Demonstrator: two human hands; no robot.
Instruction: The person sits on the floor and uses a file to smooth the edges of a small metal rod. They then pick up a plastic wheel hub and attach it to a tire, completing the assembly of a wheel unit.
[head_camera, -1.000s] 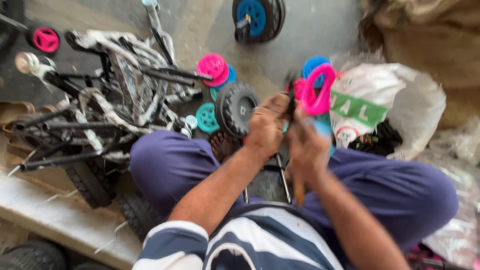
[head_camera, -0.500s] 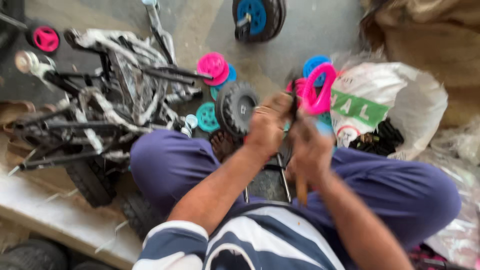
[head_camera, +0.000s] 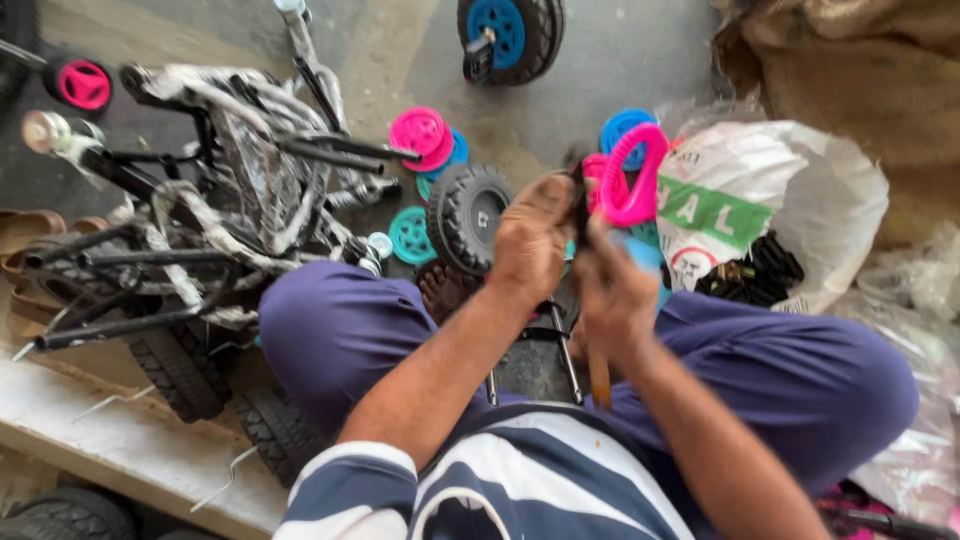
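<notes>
Left hand (head_camera: 530, 240) and right hand (head_camera: 612, 290) closed together around a dark tool (head_camera: 580, 200) held above the lap, just beside a black wheel (head_camera: 470, 215) and a pink ring (head_camera: 632, 175), white sack (head_camera: 790, 200) at right.

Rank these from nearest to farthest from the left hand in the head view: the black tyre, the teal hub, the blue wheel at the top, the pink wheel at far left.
From the left hand:
1. Black tyre, right beside it, to its left.
2. Teal hub, on the floor just past the tyre.
3. Blue wheel, up at the top edge.
4. Pink wheel, far left, beyond the frames.
</notes>
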